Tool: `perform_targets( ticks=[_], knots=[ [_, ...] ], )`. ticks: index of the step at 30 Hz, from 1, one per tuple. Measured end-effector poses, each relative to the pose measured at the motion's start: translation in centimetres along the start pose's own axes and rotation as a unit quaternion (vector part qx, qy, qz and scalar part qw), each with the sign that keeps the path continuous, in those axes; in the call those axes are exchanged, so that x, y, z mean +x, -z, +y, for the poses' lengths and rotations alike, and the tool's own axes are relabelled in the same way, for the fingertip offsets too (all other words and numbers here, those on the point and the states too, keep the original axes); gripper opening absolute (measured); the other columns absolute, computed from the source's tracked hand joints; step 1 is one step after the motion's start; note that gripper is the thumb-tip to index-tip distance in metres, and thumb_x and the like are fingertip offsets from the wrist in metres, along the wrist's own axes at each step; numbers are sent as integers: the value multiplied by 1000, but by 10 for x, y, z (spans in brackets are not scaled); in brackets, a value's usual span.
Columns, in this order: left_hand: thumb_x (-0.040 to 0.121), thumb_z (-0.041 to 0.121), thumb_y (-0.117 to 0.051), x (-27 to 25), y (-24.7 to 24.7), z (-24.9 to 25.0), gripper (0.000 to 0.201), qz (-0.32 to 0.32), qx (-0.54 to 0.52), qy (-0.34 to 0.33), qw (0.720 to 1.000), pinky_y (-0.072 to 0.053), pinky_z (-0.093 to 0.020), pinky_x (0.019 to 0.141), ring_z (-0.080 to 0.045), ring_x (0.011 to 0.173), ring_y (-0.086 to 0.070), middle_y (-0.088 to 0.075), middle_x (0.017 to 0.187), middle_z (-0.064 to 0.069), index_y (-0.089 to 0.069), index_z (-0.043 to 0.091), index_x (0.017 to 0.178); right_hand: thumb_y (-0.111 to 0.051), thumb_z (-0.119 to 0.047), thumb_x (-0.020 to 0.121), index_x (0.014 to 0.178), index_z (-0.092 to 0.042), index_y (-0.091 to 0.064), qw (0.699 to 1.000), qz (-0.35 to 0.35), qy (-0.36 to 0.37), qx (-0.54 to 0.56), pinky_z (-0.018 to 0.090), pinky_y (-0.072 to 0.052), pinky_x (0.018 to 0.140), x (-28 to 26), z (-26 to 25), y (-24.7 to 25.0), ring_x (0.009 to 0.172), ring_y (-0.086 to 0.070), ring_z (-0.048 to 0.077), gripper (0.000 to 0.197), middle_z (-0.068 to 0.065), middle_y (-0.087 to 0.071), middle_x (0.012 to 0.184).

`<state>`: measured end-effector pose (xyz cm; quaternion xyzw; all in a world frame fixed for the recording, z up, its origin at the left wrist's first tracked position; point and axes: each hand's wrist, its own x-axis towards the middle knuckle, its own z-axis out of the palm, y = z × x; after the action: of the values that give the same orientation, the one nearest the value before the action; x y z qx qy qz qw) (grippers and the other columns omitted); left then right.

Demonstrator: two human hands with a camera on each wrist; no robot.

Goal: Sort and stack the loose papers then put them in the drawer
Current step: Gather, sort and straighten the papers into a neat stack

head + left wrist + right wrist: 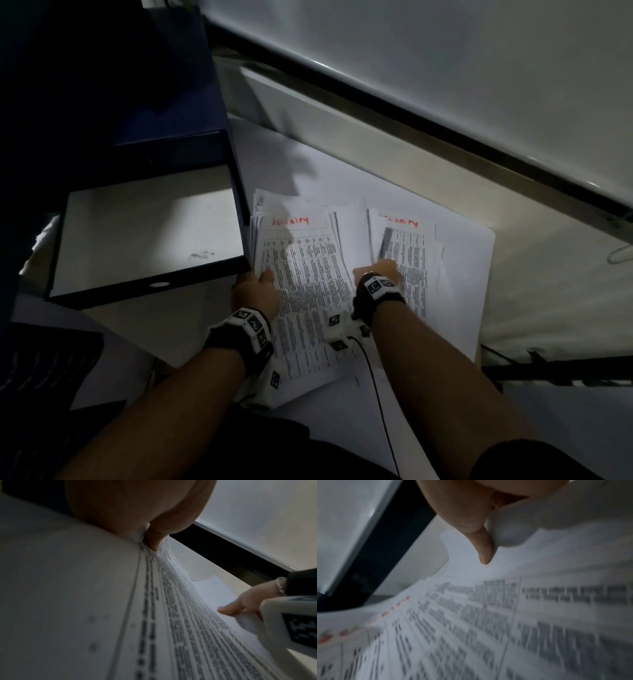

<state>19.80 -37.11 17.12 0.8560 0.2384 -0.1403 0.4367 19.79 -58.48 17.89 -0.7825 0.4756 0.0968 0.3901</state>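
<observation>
Two piles of printed papers with red headings lie side by side on the white surface: a left pile (305, 270) and a right pile (411, 250). My left hand (265, 277) grips the left pile's near-left edge, thumb (154, 540) on top of the sheets (102, 601). Between the piles, my right hand (378, 269) pinches paper at the right pile's left edge, its thumb (483, 550) pressed against a lifted sheet (522, 534). The dark blue drawer (150, 284) stands pulled open just left of the papers, its pale inside bare.
A large blank white sheet (469, 246) lies under the piles. Along the back runs a long white panel (342, 116) with a dark gap behind it. A black cable (378, 394) trails from my right wrist. A dark ribbed object (44, 370) sits at the bottom left.
</observation>
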Motion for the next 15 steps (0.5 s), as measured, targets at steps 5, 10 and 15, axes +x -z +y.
perform_targets(
  ticks=[5,10,15],
  knots=[
    [99,32,-51,-1,-4,8,54,-14,-2,15,1000,-36,-36,105,-40,127,-46,-47,138,-27,-43,-5,138,-75,-13,82,128,-7,-52,975,180,98,85,32,-47,96,-4,-18,72,114,-60,31,52,14,-60,128],
    [96,33,-55,-2,-11,18,53,-21,-16,5,1000,-42,-38,101,-41,120,-52,-53,131,-27,-45,1,136,-78,-21,75,106,-11,-59,926,246,260,117,22,-47,74,-30,-53,157,87,-61,15,38,3,-67,105],
    [91,24,-60,-1,-20,28,46,-47,-25,1,999,-43,-31,91,-30,110,-57,-57,127,-20,-49,0,129,-78,-21,74,98,-9,-63,889,186,345,236,20,-54,63,-57,-68,189,70,-65,3,31,7,-70,87]
  ],
)
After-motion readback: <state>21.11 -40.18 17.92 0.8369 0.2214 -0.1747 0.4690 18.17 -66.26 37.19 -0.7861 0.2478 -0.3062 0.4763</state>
